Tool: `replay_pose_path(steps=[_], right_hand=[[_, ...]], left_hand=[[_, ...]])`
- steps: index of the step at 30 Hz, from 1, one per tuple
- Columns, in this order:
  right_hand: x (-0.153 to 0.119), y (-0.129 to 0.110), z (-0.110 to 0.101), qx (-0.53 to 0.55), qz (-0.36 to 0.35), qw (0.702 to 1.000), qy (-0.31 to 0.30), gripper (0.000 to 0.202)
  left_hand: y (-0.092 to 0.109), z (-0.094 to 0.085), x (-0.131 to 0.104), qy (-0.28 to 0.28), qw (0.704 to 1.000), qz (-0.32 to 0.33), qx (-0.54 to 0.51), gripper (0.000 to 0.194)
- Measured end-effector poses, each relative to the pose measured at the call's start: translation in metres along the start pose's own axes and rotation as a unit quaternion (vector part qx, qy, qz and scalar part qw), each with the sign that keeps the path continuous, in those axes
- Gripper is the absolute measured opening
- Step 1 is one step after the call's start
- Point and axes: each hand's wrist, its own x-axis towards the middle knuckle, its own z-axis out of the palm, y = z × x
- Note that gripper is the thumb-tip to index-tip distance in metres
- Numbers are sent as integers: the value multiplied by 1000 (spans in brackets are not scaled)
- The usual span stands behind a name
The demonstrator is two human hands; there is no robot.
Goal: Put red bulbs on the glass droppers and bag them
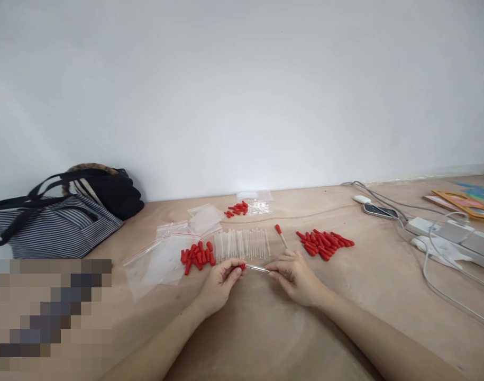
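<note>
Pinched in the fingers of my left hand (221,282) is a red rubber dropper bulb (243,266). A thin clear glass tube (257,268) runs from the bulb to my right hand (299,278), whose fingers are closed on its other end. Just beyond the right hand lies a dropper with a red bulb (278,229); its lower end disappears behind the fingers. A row of clear tubes (242,243) is laid side by side past both hands. Loose red bulbs (198,255) are heaped left of that row.
Red-bulbed pieces (325,242) form a pile on the right. Clear plastic zip bags (166,262) lie at left. More red bulbs (237,209) and a bag (257,203) sit near the wall. A striped bag (67,225), power strip (448,235) and cables flank the table.
</note>
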Motion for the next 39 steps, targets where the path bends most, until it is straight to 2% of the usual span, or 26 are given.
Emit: replay_pose_path(steps=[5, 15, 23, 29, 39], right_hand=[[0, -2, 0, -13, -10, 1000, 0, 18], [-2, -3, 2, -107, -68, 991, 47, 18], [-2, 4, 4, -178, -134, 973, 62, 23], [1, 3, 3, -207, -190, 954, 107, 21], [1, 5, 5, -216, -205, 950, 96, 21]], left_hand=[[1, 0, -1, 5, 1000, 4, 10, 28], [2, 2, -3, 44, 999, -2, -2, 23], [-2, 1, -4, 45, 999, 11, 14, 21], [-1, 1, -3, 57, 996, 46, 41, 17], [-1, 1, -5, 61, 994, 67, 55, 15]])
